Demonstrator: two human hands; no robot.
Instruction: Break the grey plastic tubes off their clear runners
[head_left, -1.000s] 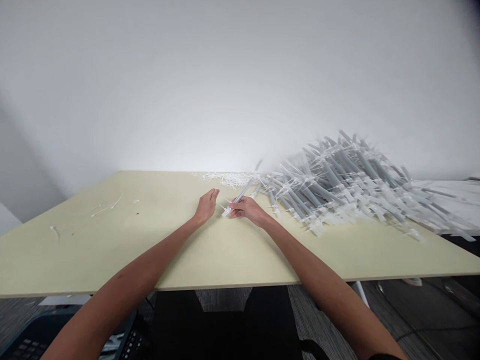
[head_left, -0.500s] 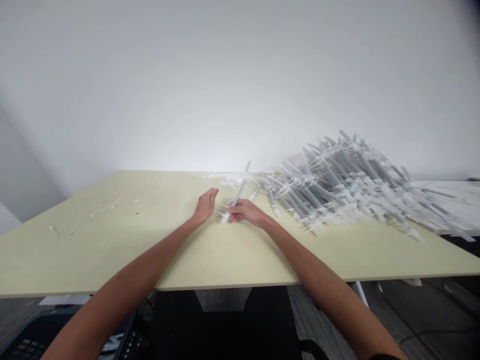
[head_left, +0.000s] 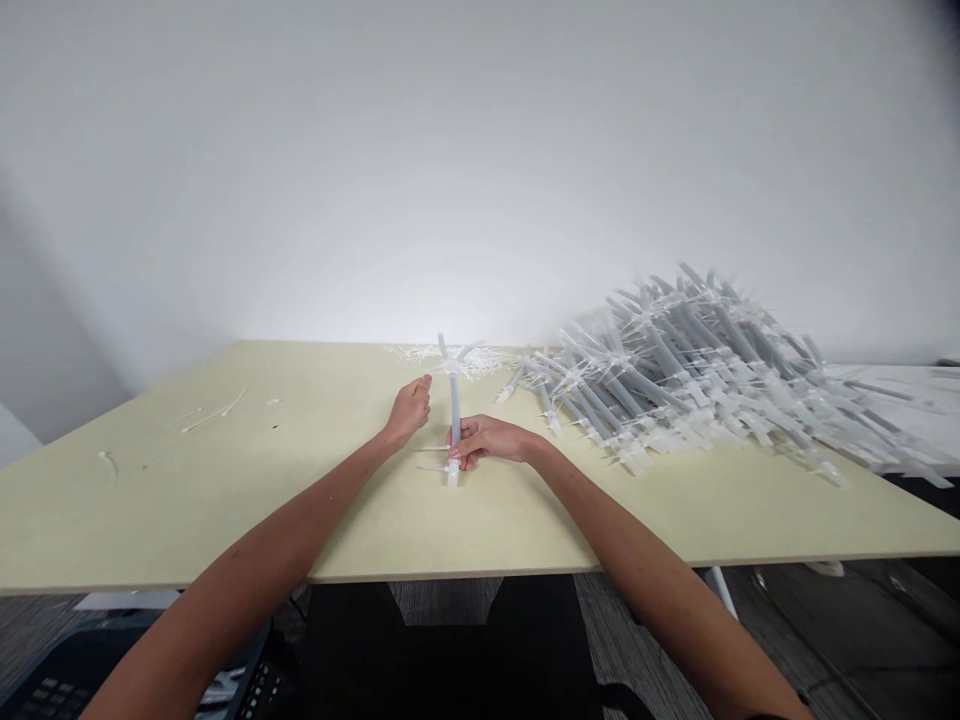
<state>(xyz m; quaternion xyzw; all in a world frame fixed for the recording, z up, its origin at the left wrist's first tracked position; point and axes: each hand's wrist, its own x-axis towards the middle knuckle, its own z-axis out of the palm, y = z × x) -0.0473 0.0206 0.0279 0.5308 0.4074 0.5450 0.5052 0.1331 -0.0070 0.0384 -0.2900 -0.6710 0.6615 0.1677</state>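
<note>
- A grey plastic tube (head_left: 454, 412) is gripped near its lower end by the right-hand fingers (head_left: 463, 446), with its length pointing straight away from the body.
- White cable ties (head_left: 453, 367) are fastened crosswise around the tube near both ends, their loose tails sticking out sideways.
- Whether the lower end touches the worktop (head_left: 225, 490) cannot be told.
- A heap of matching tubes (head_left: 694, 372), also tied with white cable ties, is piled in a tangled criss-cross to the right on the worktop, well apart from the held tube.

Pale table (head_left: 187, 500) with heaped cable-tied tubes (head_left: 690, 380)
</note>
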